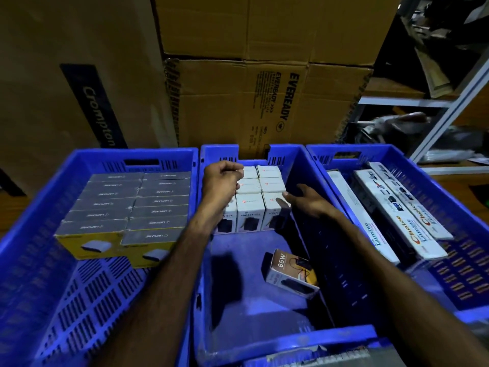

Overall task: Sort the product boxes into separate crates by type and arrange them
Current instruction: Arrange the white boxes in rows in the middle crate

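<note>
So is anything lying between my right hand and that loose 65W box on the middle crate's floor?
Nothing visible. The right hand rests by the white upright boxes; bare blue crate floor separates it from the tilted white-and-orange 65W cardboard box.

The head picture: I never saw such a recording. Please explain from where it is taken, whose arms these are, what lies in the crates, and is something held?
A camera on the person's head looks down at their own bare arms; there is no machine. Three blue crates stand side by side. The left crate holds grey-topped yellow boxes in two rows. The middle crate holds white boxes packed at the back, plus one loose 65W box lying on its floor. The right crate holds long boxes. The left hand, fingers curled, rests at the white boxes. The right hand reaches to them with straight fingers, holding nothing.
</note>
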Available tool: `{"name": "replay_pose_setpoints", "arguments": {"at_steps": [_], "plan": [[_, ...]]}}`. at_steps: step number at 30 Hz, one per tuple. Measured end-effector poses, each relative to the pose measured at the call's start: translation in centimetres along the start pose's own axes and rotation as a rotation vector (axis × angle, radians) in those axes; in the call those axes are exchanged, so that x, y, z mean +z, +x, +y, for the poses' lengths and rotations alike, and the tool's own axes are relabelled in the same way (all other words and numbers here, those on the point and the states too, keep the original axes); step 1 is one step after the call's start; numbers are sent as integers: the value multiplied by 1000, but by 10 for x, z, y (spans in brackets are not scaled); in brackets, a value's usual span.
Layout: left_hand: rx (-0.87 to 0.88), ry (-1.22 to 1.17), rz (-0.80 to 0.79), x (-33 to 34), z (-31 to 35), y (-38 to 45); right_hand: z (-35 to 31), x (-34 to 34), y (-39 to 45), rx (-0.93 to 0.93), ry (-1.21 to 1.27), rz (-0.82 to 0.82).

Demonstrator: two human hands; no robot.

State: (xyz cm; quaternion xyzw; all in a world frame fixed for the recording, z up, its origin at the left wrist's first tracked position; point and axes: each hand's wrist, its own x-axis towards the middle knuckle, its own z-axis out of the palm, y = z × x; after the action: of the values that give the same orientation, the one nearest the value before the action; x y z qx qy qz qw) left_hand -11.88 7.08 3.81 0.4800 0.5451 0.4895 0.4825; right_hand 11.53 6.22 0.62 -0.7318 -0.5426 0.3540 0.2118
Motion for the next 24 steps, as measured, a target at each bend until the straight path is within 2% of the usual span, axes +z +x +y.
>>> {"name": "replay_pose_setpoints", "arguments": {"at_steps": [5, 7, 10, 12, 14, 17, 19, 20, 24], "plan": [[31, 72, -88, 4, 1, -2, 13, -16, -41, -162, -342, -19], [49, 99, -120, 6, 1, -3, 21, -15, -65, -187, -480, -143], [63, 159, -177, 10, 2, -7, 37, 2, -87, -168, -852, -337], [82, 204, -238, 13, 3, -9, 48, 17, -94, -154, -998, -387], [100, 227, -296, 14, 5, -11, 54, 29, -98, -173, -1005, -376], [107, 237, -340, 13, 4, -12, 52, 26, -93, -203, -921, -323], [102, 241, -358, 11, 4, -12, 47, 15, -86, -205, -780, -287], [97, 238, -362, 11, 4, -12, 44, 7, -85, -188, -639, -267], [75, 205, -358, 7, 6, -11, 29, -9, -92, -158, 241, -235]]}}
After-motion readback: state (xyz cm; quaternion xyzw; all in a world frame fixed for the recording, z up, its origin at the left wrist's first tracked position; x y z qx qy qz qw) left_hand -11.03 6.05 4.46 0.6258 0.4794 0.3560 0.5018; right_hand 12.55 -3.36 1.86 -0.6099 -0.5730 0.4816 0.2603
